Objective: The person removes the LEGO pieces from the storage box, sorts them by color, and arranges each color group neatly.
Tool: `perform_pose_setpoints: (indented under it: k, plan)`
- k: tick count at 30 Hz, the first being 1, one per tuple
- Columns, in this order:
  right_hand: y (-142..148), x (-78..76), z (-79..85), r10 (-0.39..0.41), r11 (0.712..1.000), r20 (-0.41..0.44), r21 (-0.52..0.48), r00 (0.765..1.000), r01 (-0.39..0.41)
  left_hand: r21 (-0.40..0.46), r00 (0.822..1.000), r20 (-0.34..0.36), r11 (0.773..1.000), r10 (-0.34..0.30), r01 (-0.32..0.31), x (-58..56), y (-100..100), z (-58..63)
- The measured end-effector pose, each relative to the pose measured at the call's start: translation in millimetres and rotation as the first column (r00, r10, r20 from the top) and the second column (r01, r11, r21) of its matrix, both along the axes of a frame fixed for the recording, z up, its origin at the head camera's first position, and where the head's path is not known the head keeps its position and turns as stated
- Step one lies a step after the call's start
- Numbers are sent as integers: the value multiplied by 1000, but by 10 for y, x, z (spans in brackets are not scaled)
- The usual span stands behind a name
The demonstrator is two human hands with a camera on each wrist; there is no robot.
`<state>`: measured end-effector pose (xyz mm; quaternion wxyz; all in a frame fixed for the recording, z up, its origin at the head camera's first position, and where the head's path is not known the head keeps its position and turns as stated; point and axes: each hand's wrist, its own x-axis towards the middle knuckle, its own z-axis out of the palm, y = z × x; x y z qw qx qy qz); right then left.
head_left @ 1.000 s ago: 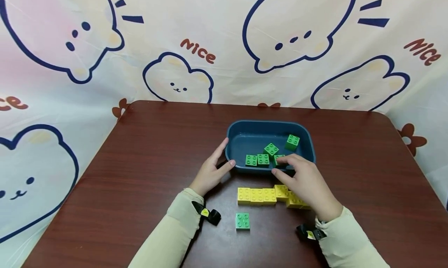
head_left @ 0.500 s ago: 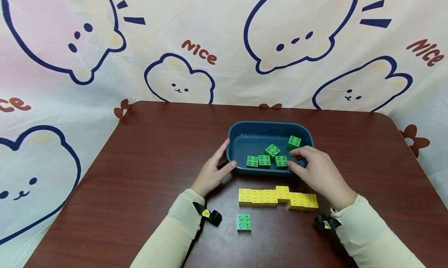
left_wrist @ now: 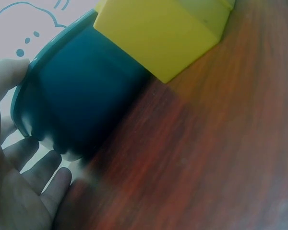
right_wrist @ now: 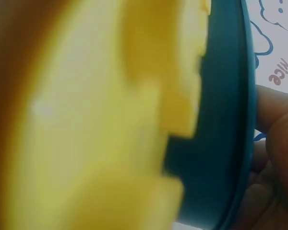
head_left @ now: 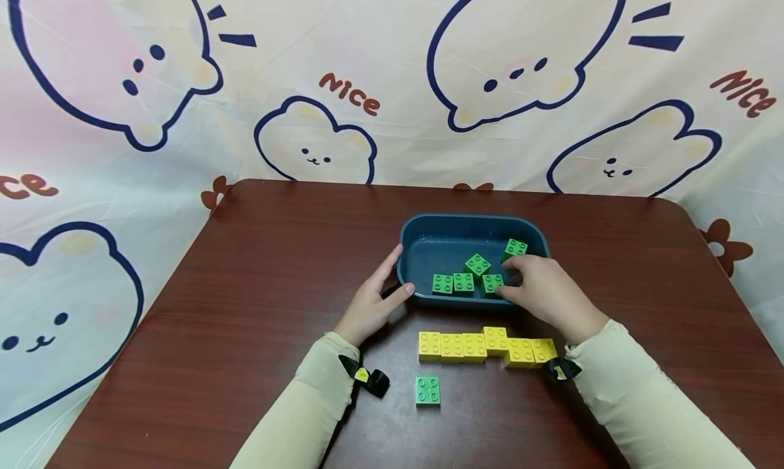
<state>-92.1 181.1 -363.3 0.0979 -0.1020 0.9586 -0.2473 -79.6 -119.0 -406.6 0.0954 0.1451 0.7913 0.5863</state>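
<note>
A blue tray (head_left: 429, 248) on the brown table holds several green toy bricks. My left hand (head_left: 367, 305) is at its left front corner, thumb against the front rim and fingers along the outer side; the left wrist view shows these fingers (left_wrist: 53, 165) against the wall. My right hand (head_left: 554, 295) reaches over the right front rim. Its thumb touches or nearly touches the right front green brick (head_left: 491, 283), with the index finger just behind; a firm pinch is not visible. Another green brick (head_left: 516, 248) lies beyond. In the right wrist view, the hand (right_wrist: 281, 148) is partly behind the rim.
A row of yellow bricks (head_left: 462, 346) lies on the table in front of the tray, its right end near my right wrist strap. One lone green brick (head_left: 427, 391) sits nearer. Behind the table (head_left: 294, 251) hangs a printed cloth (head_left: 392, 40).
My right hand moved right off the front right green brick, uncovering it, then came back slightly left to its edge. The left hand has stayed at the tray.
</note>
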Motion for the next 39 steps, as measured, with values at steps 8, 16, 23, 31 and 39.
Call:
perform_pose_setpoints:
  k: [8,16,23,31,39]
  plan:
    - [-17,-19,-53,38,999,-46,8,998,-38,-11,1000,-7,1000,4,-4,-1,-1,1]
    - [-30,-47,-37,60,998,-24,36,998,-59,-19,1000,0,1000,7,-7,9,-5,15]
    - [-12,-56,-5,52,999,35,8,998,-53,-47,1000,6,999,6,-6,-52,-16,-112]
    - [19,-18,-48,-14,999,-6,-32,1000,13,-33,999,-42,999,24,-25,-130,-19,-326]
    - [71,24,-130,-63,989,-65,-140,996,54,-24,997,-65,999,34,-35,-119,-19,-332]
